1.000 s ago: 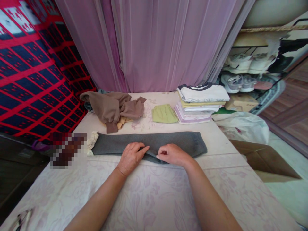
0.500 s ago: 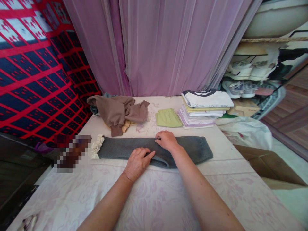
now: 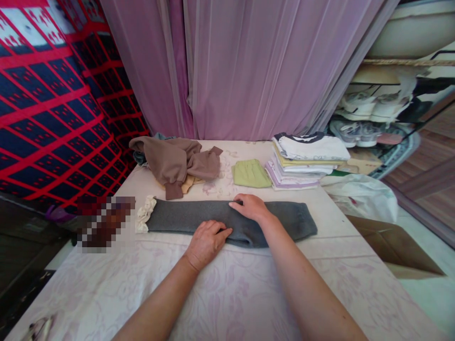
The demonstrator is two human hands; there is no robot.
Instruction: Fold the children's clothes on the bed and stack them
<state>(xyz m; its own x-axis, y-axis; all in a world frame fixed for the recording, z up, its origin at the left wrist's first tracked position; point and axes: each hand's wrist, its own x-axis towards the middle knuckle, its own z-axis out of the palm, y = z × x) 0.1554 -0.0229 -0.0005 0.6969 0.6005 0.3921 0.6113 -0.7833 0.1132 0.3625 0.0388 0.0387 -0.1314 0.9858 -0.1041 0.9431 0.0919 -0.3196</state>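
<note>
Flattening the grey trousers (image 3: 284, 219), folded lengthwise into a strip across the table (image 3: 227, 303). Left hand (image 3: 208, 241) pressed flat on the near edge, fingers together; right hand (image 3: 250, 207) palm-down on the far edge, fingers loosely together. Looks like mid-fold smoothing; the next fold needs a grip on one end. Beyond: brown garment (image 3: 177, 161), green shorts (image 3: 250, 173), folded stack (image 3: 305, 158). No readable writing or labels
</note>
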